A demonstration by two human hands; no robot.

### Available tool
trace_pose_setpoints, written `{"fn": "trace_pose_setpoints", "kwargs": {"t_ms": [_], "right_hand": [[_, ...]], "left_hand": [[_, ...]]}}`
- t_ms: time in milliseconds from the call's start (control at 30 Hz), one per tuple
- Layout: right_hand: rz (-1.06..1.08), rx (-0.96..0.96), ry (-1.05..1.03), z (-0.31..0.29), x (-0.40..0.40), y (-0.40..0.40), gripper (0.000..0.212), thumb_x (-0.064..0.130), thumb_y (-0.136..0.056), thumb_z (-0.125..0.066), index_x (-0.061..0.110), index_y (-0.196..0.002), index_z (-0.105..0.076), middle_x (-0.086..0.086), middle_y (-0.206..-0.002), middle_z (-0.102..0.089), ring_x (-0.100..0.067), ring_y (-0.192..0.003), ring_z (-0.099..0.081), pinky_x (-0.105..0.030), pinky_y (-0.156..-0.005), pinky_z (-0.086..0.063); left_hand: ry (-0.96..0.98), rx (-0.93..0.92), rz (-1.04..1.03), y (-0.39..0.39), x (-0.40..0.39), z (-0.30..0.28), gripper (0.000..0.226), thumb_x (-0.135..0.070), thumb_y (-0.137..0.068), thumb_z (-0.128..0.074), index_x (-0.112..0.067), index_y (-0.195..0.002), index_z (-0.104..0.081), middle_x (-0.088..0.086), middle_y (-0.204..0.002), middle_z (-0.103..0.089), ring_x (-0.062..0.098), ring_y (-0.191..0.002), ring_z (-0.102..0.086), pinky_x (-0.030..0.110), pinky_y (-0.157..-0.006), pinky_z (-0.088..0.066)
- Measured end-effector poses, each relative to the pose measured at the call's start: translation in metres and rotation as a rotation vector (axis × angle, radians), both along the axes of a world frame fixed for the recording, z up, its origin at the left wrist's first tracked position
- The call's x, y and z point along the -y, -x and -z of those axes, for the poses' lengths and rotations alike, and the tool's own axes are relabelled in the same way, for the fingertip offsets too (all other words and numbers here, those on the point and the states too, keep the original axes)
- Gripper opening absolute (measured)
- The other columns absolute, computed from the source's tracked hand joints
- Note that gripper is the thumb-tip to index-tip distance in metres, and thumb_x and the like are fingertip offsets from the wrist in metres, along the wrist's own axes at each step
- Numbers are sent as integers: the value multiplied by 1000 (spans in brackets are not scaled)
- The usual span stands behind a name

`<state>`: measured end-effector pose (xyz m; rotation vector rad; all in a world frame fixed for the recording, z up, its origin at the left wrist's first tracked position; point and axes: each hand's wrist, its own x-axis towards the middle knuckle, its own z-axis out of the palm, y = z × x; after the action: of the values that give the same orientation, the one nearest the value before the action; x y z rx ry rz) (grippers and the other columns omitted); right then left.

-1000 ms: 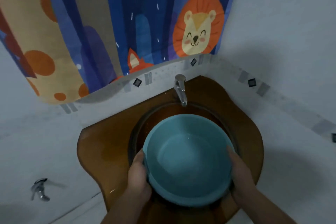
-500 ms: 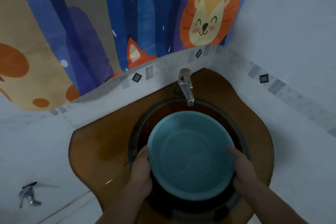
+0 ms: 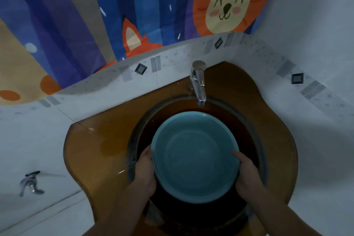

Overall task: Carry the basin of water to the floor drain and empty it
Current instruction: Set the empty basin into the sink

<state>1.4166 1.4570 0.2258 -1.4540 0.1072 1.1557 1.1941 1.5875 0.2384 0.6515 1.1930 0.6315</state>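
Observation:
A round teal plastic basin [image 3: 195, 157] holding water sits within the dark bowl of a brown glass sink [image 3: 107, 140], just in front of the chrome tap [image 3: 199, 80]. My left hand [image 3: 145, 170] grips the basin's left rim, thumb over the edge. My right hand [image 3: 247, 172] grips the right rim the same way. The basin looks level. No floor drain is in sight.
A white tiled wall with a patterned border runs behind the sink. Above it hangs a blue curtain [image 3: 115, 15] with a lion and a fox. A small chrome wall tap [image 3: 31, 184] sticks out low on the left. White wall closes in at the right.
The view has moved closer and tilted down over the sink. Both hands keep their hold on the basin's rim; the basin sits a little further from me in the sink bowl.

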Motion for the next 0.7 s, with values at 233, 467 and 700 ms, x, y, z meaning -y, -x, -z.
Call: {"fn": "trace_pose_setpoints", "kwargs": {"t_ms": [233,467,700], "right_hand": [[-41,-37,39,19,4,1,44,37,-68,-74,17,-107,-76,-9,-112,-73,-32,-104,-68,-50,-98,-48],[-29,-35,50,31,10,-3,43,36,-73,-71,17,-112,-73,-8,-111,-74,-28,-100,-70,-43,-87,-52],[-69,137,100,21,3,-14,65,36,-77,-69,22,-138,-51,-4,-116,-67,-25,-99,-66,-41,-82,-54]], "left_hand": [[29,-18,4,-1,1,13,35,-22,-101,-48,-34,-94,-80,9,-103,-78,29,-93,-74,46,-78,-60],[57,9,-46,-7,3,25,38,-17,-102,-46,-34,-97,-79,8,-100,-78,30,-92,-74,43,-74,-62],[40,-85,-71,-8,5,23,37,-28,-98,-53,-29,-134,-61,0,-101,-75,23,-90,-72,35,-64,-57]]}}
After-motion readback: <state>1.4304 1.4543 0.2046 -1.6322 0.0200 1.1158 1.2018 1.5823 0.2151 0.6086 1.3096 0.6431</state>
